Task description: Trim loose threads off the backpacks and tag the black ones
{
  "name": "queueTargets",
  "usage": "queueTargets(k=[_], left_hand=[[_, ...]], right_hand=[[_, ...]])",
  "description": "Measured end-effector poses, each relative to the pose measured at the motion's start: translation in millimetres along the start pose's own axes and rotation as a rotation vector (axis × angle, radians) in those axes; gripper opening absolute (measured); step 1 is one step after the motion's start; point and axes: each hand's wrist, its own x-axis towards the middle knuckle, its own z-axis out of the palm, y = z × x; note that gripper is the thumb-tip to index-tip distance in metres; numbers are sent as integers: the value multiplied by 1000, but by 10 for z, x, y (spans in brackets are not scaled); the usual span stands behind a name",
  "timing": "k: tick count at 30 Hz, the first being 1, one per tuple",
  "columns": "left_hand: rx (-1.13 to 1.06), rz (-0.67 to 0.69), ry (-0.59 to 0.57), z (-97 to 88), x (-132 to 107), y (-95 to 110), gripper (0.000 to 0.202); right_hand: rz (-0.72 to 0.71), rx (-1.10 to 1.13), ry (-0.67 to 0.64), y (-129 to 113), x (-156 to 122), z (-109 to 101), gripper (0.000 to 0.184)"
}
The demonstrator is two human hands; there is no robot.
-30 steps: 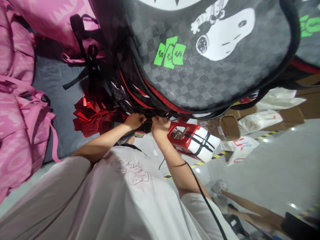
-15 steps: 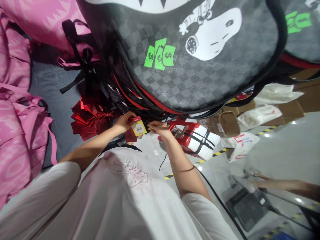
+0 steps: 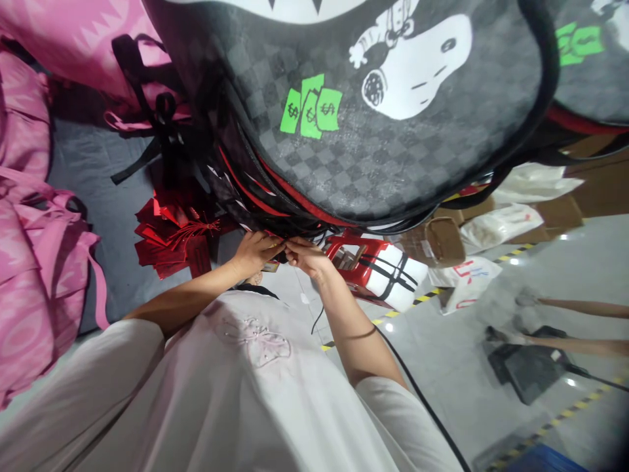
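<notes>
Below the lower edge of a black-and-grey checked backpack (image 3: 339, 167) with a cartoon dog print, my two hands meet at the fingertips. My left hand (image 3: 256, 254) is closed on a red and yellow hang tag (image 3: 270, 267), mostly hidden by the fingers, with a small yellow part showing beneath them. Touching it from the right, my right hand (image 3: 305, 257) is pinched closed; what sits between its fingers is too small to make out. A bunch of red tags (image 3: 171, 239) with strings lies left of my left hand.
Pink backpacks (image 3: 24, 275) lie on the grey cloth (image 3: 118, 255) at left. A red machine with a white, black-strapped block (image 3: 393, 275) stands right of my hands. Beyond are cardboard boxes (image 3: 442, 241), white bags (image 3: 501, 226), floor tape (image 3: 432, 295) and another person's legs (image 3: 584, 308).
My hands have come together, and the tag that faced up in my left hand is now mostly covered. At right, the other person's legs and a dark flat object have shifted.
</notes>
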Motion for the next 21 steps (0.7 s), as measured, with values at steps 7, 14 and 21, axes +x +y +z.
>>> queueTargets(k=[7,14,21], left_hand=[[-378,-459,-93,48,114,59,22],[-119,-626,-315,-147,266,259,30],[-21,-706,-356,-237,426,376,32]], right_hand=[[-74,60,9,77,18,33,47],[-253,143,213,239,102,246,40],[-228,210,216,195,149,288,35]])
